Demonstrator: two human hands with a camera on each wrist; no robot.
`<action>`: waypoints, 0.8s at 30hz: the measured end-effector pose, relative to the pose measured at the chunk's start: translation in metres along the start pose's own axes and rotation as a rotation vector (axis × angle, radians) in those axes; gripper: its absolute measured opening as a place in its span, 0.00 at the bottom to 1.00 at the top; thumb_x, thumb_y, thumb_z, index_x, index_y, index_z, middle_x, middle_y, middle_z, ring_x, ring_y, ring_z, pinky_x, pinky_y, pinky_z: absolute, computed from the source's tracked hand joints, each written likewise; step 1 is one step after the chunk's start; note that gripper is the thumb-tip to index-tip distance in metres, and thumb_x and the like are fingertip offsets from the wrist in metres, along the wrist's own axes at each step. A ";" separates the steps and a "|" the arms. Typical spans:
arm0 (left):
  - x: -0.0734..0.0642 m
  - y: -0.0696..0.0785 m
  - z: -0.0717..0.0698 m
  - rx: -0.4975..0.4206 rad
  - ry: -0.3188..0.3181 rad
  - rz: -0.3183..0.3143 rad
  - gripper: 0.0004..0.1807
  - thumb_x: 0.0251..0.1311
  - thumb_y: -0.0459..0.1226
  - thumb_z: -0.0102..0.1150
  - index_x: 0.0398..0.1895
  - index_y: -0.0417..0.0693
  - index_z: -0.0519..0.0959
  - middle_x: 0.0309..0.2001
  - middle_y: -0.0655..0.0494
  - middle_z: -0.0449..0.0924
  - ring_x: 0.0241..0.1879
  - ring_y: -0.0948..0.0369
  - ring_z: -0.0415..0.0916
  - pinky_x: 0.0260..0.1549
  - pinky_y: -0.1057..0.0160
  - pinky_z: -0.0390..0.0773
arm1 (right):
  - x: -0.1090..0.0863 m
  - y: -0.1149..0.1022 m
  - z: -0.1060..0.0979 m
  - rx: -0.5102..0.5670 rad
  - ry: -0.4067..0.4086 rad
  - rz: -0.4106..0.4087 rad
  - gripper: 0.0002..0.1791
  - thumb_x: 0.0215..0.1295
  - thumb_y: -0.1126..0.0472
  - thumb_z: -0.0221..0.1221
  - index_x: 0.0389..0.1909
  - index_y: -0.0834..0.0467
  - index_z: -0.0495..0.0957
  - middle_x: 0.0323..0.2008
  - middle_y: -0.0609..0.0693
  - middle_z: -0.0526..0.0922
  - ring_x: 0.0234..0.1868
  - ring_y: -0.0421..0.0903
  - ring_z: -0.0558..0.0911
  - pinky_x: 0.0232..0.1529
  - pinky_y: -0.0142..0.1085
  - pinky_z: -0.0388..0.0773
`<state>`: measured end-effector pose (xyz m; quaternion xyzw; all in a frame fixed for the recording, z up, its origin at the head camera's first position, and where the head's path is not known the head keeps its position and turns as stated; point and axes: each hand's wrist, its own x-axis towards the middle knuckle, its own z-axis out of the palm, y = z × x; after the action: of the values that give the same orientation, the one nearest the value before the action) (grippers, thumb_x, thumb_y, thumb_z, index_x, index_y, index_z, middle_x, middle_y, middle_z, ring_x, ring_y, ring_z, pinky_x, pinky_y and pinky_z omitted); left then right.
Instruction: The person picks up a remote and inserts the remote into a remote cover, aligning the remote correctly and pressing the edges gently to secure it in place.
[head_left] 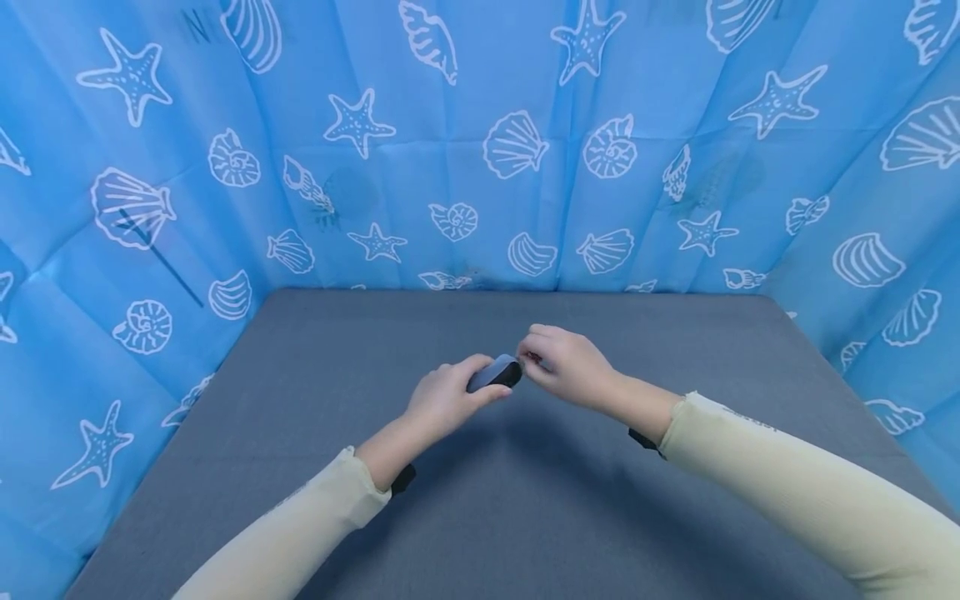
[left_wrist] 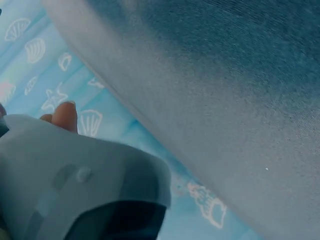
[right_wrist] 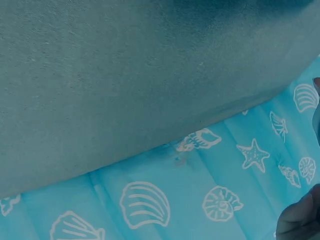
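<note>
My left hand (head_left: 441,400) grips a rounded grey-blue and black handheld device (head_left: 489,372) over the middle of the table. Its black end points right, with my thumb along the near side. In the left wrist view the device (left_wrist: 105,165) looms large, showing a small round button and a dark underside; a fingertip (left_wrist: 65,117) sticks out behind it. My right hand (head_left: 568,365) has its fingers curled in a pinch right at the device's black end. I cannot tell what small piece lies between those fingertips. Only parts of the right fingers (right_wrist: 298,217) show in the right wrist view.
A grey cloth-covered table (head_left: 360,508) spreads under both hands, which hang above it and cast shadows. Blue curtains (head_left: 465,100) with white shells and starfish stand around its far and side edges. Dark bands sit on both wrists under pale sleeves (head_left: 795,483).
</note>
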<state>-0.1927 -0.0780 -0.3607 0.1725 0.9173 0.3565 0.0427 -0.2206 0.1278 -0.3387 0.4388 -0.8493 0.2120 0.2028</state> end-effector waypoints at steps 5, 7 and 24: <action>0.000 0.000 -0.001 0.052 0.011 0.003 0.26 0.61 0.54 0.61 0.58 0.54 0.76 0.34 0.56 0.82 0.23 0.61 0.72 0.21 0.62 0.69 | -0.003 -0.001 -0.003 -0.020 -0.007 -0.063 0.04 0.56 0.71 0.67 0.32 0.63 0.83 0.27 0.50 0.76 0.25 0.43 0.74 0.28 0.35 0.75; 0.000 0.001 0.000 0.068 0.013 0.020 0.26 0.61 0.54 0.61 0.58 0.53 0.76 0.36 0.55 0.82 0.23 0.62 0.72 0.22 0.63 0.69 | -0.003 -0.001 -0.004 -0.045 0.010 -0.106 0.04 0.55 0.72 0.67 0.31 0.64 0.83 0.25 0.51 0.76 0.25 0.44 0.74 0.27 0.34 0.75; -0.004 0.007 0.009 0.236 0.074 0.146 0.22 0.63 0.51 0.61 0.55 0.50 0.76 0.24 0.57 0.76 0.14 0.63 0.66 0.14 0.66 0.63 | -0.008 -0.007 0.005 -0.195 0.118 -0.090 0.15 0.45 0.76 0.59 0.18 0.55 0.66 0.19 0.45 0.60 0.19 0.39 0.57 0.18 0.30 0.56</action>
<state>-0.1853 -0.0688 -0.3623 0.2294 0.9387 0.2545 -0.0379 -0.2115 0.1267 -0.3457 0.4415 -0.8319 0.1445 0.3037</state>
